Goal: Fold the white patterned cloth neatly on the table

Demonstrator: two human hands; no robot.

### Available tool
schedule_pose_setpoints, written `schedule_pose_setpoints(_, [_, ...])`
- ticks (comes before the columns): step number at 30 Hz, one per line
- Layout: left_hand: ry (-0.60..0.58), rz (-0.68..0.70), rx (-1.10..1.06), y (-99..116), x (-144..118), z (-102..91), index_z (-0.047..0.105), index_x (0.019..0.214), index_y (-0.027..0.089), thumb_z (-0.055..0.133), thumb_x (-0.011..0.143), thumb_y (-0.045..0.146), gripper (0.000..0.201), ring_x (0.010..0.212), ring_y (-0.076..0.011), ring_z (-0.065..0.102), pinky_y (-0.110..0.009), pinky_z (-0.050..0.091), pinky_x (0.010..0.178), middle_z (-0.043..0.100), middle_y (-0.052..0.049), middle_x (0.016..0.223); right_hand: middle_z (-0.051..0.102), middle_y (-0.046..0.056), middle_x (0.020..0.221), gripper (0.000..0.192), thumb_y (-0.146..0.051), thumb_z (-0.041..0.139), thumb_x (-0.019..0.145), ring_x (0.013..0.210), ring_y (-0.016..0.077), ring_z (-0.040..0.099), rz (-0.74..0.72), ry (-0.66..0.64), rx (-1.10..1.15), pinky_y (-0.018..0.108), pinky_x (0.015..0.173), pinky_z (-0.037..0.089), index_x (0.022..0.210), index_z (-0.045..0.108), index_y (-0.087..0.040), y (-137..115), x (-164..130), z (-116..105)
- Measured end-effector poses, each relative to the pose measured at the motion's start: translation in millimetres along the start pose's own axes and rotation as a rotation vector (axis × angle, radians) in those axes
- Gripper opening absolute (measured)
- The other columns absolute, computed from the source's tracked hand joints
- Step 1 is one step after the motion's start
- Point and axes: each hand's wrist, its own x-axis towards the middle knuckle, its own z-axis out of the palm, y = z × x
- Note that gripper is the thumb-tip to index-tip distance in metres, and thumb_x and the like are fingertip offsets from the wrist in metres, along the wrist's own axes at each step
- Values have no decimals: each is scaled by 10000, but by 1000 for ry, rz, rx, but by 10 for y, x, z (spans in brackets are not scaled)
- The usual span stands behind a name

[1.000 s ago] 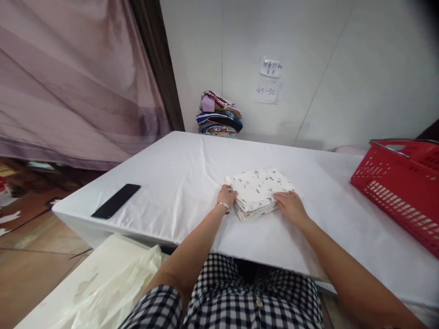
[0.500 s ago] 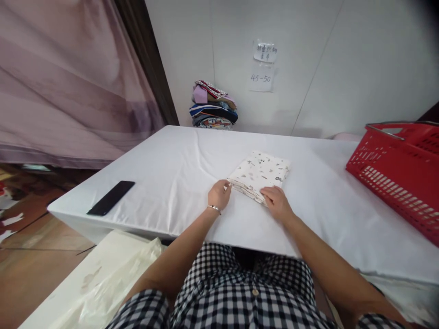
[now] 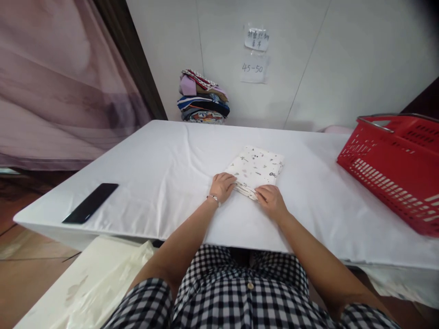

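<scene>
A folded white cloth with small printed motifs [image 3: 258, 167] lies on the white table [image 3: 164, 173], a little ahead of me. My left hand [image 3: 222, 186] rests against its near left corner, fingers curled on the edge. My right hand [image 3: 270, 201] lies on its near right edge, fingers pressing down on the folded layers. Both hands touch the cloth at its near side. A thin bracelet sits on my left wrist.
A black phone [image 3: 90, 209] lies near the table's left front edge. A red plastic basket [image 3: 394, 169] stands at the right. A stack of folded coloured clothes [image 3: 202, 98] sits by the wall behind the table. A pale plastic bag [image 3: 96, 283] lies at lower left.
The folded cloth has been turned and pushed a bit further from me. Both hands followed its near edge. The camera view shifted left and down.
</scene>
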Motion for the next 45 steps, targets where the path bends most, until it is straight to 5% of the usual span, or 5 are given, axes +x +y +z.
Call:
schedule_pose_setpoints(38, [-89, -20, -29, 152, 0, 23, 647, 993, 277, 537, 829, 352, 212, 1014, -191, 520, -448, 217, 1052, 636, -25, 1009, 588, 44, 813, 252, -253, 383, 905, 795, 190, 510, 108, -15, -75, 325, 744, 376, 854, 628, -221, -74, 39, 22])
schedule_pose_setpoints(45, [-33, -70, -30, 151, 26, 116, 669, 868, 275, 483, 862, 345, 199, 976, -182, 518, -441, 226, 1045, 629, -14, 933, 590, 54, 874, 201, -324, 495, 857, 833, 209, 504, 57, -79, -138, 336, 760, 368, 955, 632, -214, -93, 52, -5])
